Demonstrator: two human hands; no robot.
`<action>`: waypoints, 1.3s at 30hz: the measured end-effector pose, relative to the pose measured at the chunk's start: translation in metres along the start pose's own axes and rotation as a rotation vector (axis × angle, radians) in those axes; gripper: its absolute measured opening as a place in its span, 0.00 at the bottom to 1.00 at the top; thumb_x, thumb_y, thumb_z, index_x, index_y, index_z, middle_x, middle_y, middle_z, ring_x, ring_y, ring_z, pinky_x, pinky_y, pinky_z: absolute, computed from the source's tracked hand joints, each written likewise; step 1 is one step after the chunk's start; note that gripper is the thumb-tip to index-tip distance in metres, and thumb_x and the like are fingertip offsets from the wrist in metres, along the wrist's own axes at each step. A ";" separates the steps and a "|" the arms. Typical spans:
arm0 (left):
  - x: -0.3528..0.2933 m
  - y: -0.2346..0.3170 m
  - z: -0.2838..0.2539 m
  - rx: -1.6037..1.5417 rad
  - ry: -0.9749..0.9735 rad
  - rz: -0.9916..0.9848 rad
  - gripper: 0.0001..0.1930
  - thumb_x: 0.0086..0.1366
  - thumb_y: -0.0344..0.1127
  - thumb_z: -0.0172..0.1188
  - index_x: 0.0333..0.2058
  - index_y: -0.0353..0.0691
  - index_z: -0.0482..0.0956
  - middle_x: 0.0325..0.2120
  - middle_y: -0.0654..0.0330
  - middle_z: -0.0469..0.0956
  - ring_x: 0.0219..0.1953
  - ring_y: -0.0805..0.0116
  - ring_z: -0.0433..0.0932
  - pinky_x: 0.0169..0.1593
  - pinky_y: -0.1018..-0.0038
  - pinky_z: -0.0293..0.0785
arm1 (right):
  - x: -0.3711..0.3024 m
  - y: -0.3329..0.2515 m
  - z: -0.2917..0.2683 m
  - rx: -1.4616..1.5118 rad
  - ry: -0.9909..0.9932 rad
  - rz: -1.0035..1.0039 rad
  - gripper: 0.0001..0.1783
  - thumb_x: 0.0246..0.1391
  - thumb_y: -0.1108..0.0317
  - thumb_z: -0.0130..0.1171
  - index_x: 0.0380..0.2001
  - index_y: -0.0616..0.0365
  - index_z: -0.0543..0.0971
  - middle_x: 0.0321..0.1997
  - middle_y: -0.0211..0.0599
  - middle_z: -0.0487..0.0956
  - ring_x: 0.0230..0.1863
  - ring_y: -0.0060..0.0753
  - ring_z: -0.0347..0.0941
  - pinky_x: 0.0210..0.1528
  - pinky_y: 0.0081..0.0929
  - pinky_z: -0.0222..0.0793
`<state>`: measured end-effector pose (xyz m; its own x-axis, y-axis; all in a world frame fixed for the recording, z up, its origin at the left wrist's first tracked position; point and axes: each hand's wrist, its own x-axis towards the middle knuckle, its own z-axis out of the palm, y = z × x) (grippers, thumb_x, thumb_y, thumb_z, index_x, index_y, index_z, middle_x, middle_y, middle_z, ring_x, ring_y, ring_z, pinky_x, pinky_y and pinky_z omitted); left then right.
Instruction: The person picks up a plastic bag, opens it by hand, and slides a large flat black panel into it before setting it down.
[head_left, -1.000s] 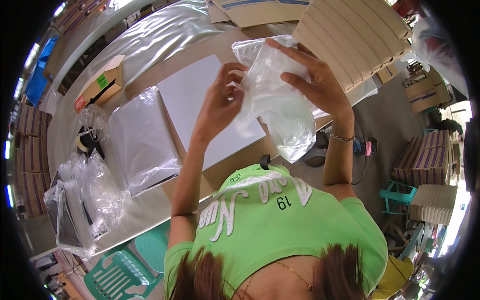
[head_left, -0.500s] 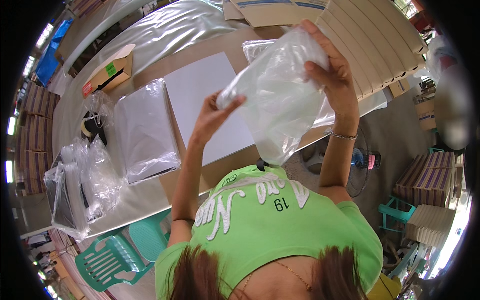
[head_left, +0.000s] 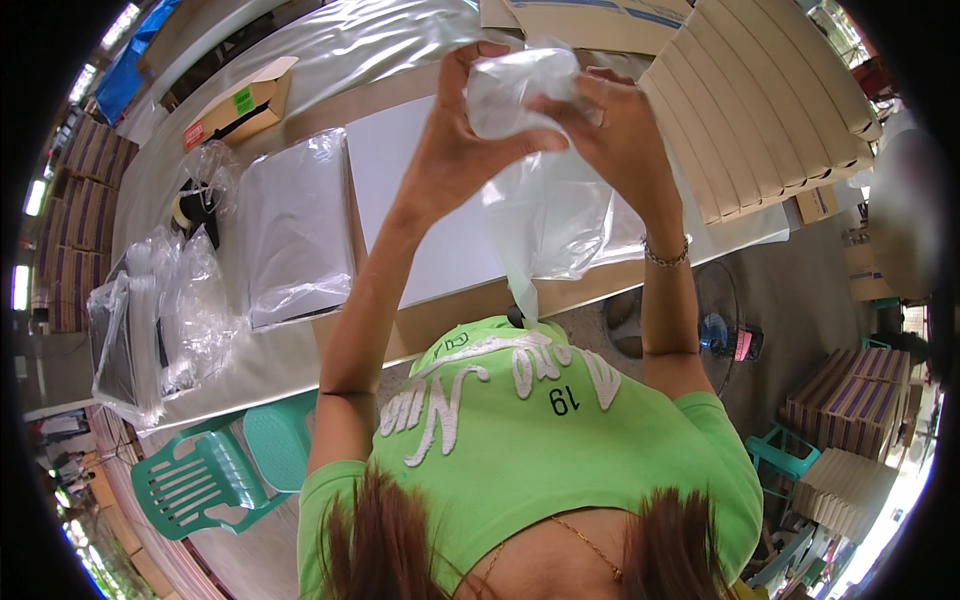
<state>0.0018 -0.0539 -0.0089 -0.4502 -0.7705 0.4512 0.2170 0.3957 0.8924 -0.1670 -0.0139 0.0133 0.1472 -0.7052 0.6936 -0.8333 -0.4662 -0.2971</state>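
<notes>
A clear plastic bag (head_left: pixel 555 225) is held up in front of me, over the near part of the table. Its mouth is spread between my hands, and its lower end hangs down to my shirt. My left hand (head_left: pixel 470 130) grips the left side of the mouth, fingers curled at the rim and thumb stretched across. On the other side my right hand (head_left: pixel 610 125) pinches the film, its fingertips slightly blurred. Under the bag lies a large white sheet (head_left: pixel 450 250) on brown cardboard, partly covered by my left arm and the bag.
Left of the sheet is a flat plastic-wrapped stack (head_left: pixel 300 220). Further left are crumpled clear bags (head_left: pixel 180 310), a tape roll (head_left: pixel 190 210) and an open cardboard box (head_left: pixel 245 105). Folded cartons (head_left: pixel 760 110) stand at the far right. Below are a green chair (head_left: pixel 200 480) and a fan (head_left: pixel 715 310).
Both hands have moved left and away from me, closer together. The bag has turned from lying slanted between them to hanging down, with its mouth now spread.
</notes>
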 end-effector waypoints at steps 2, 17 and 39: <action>-0.017 -0.017 0.005 0.112 -0.042 0.001 0.48 0.41 0.42 0.74 0.56 0.40 0.52 0.47 0.57 0.68 0.46 0.65 0.69 0.50 0.69 0.68 | 0.008 -0.009 -0.005 0.127 0.024 0.194 0.13 0.47 0.62 0.61 0.24 0.63 0.76 0.14 0.42 0.71 0.15 0.39 0.62 0.25 0.30 0.62; -0.128 -0.047 -0.148 -1.075 0.159 -0.692 0.48 0.52 0.73 0.42 0.55 0.30 0.60 0.49 0.55 0.71 0.48 0.66 0.71 0.53 0.71 0.65 | -0.037 0.099 0.027 0.401 0.426 0.799 0.18 0.57 0.59 0.51 0.21 0.62 0.74 0.17 0.19 0.65 0.19 0.12 0.55 0.21 0.17 0.52; -0.184 -0.131 -0.105 -0.516 0.285 -1.069 0.25 0.60 0.51 0.55 0.43 0.32 0.73 0.34 0.60 0.77 0.35 0.76 0.76 0.40 0.80 0.74 | -0.211 0.141 0.112 0.130 0.281 1.049 0.24 0.55 0.61 0.52 0.50 0.68 0.66 0.49 0.49 0.70 0.49 0.40 0.68 0.51 0.28 0.60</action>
<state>0.1475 -0.0164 -0.2076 -0.4206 -0.6938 -0.5846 0.2008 -0.6996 0.6857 -0.2564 0.0096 -0.2485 -0.7441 -0.6449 0.1747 -0.4078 0.2311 -0.8834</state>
